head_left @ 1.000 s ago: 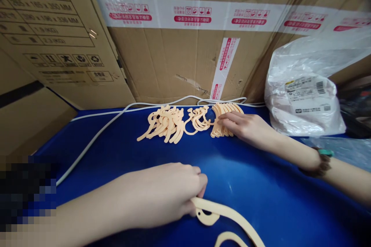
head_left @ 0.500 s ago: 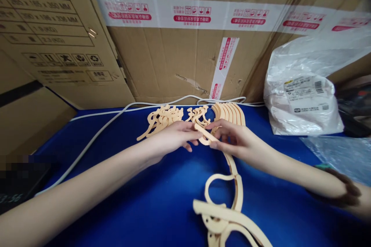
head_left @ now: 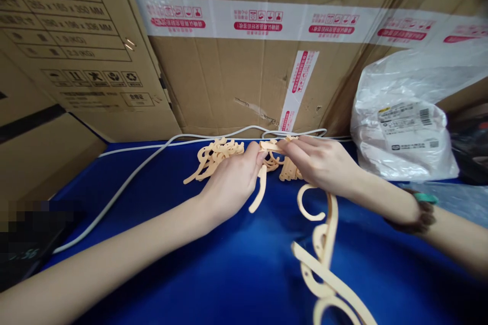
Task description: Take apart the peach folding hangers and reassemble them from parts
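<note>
Both hands are at the far middle of the blue surface, closed on a beige folding clothes hanger (head_left: 271, 147) between them. My left hand (head_left: 232, 177) pinches its left end, and a curved hanger arm (head_left: 260, 195) hangs below those fingers. My right hand (head_left: 322, 162) wraps over the right end, hiding part of it. Beneath and in front of the right wrist lie more hangers, with a round hook (head_left: 303, 203) and long curved arms (head_left: 339, 282) running toward me. Behind the hands sit a heap of loose hanger parts (head_left: 215, 155) and a partly hidden row of stacked hanger arms (head_left: 290, 170).
Cardboard boxes (head_left: 229, 76) wall off the back and left. A white cable (head_left: 141, 162) runs along the back and down the left. At right stands a white plastic bag (head_left: 407, 127) with a label. A dark device with digits (head_left: 25, 256) sits at lower left.
The held hanger has moved slightly back and turned more level, and an arm now hangs from it. My right hand has turned over it, palm down. The front hangers appear shifted right.
</note>
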A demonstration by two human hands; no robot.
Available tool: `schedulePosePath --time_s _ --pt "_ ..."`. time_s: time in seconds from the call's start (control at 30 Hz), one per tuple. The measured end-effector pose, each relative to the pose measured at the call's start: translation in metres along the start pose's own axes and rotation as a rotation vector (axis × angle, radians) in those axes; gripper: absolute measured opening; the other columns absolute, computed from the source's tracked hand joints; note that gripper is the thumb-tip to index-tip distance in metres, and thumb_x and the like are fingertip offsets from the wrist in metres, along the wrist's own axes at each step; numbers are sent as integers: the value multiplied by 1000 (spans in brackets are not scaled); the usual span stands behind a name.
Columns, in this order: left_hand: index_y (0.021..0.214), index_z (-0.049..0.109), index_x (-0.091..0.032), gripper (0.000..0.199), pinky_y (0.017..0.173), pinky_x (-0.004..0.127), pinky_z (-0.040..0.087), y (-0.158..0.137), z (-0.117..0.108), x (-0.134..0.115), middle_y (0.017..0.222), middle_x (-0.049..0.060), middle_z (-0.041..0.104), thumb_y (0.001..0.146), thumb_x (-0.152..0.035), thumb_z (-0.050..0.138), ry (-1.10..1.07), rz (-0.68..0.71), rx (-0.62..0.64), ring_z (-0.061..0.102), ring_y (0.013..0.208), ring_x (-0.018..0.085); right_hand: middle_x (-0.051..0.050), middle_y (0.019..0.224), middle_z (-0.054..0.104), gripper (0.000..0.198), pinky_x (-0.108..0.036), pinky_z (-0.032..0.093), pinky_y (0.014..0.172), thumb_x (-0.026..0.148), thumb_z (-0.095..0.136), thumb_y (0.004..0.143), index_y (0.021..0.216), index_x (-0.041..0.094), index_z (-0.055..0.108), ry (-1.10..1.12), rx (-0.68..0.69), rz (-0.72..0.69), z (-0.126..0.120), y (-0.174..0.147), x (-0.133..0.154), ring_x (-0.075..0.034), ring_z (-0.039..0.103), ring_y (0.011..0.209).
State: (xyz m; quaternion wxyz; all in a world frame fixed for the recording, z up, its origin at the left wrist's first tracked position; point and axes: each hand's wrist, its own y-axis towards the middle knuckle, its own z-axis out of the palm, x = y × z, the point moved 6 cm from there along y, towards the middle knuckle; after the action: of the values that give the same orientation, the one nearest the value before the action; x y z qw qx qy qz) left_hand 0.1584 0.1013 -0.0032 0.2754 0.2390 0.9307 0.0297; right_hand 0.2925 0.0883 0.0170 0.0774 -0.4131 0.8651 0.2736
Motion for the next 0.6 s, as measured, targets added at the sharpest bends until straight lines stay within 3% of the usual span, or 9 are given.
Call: schedulePosePath --time_s 0.1,0.23,0.33,0.47,0.6 --pt "91 43 -21 26 57 27 26 2 -3 2 66 0 50 99 -37 24 109 -24 -20 49 58 17 -5 69 62 26 -26 36 55 16 34 94 91 14 59 207 34 85 4 7 -13 -16 54 59" --pt "90 43 -22 26 57 28 28 9 -20 19 65 0 50 98 -39 26 132 -35 -82 51 59 18 3 55 50 29 -24 31 51 27 35 97 75 18 52 486 66 325 13 8 -42 -10 43 45" --pt "76 43 -21 34 62 28 32 19 -41 50 67 0 51 98 -40 23 76 -63 -117 51 64 17 2 59 54 32 -24 33 54 29 35 98 73 19 52 589 2 457 15 5 -60 -9 44 48" --pt "70 50 -21 37 60 26 33 27 -46 103 68 0 57 93 -44 33 54 -159 99 54 67 17 2 62 57 29 -25 36 54 34 39 98 83 19 58 804 -127 542 15 4 -67 -11 47 52" --pt "82 57 -21 29 61 27 32 25 -47 132 76 3 65 85 -48 48 114 -221 52 57 72 21 3 59 55 26 -24 32 44 37 42 95 90 20 61 1094 -209 629 16 8 -63 -10 40 44"
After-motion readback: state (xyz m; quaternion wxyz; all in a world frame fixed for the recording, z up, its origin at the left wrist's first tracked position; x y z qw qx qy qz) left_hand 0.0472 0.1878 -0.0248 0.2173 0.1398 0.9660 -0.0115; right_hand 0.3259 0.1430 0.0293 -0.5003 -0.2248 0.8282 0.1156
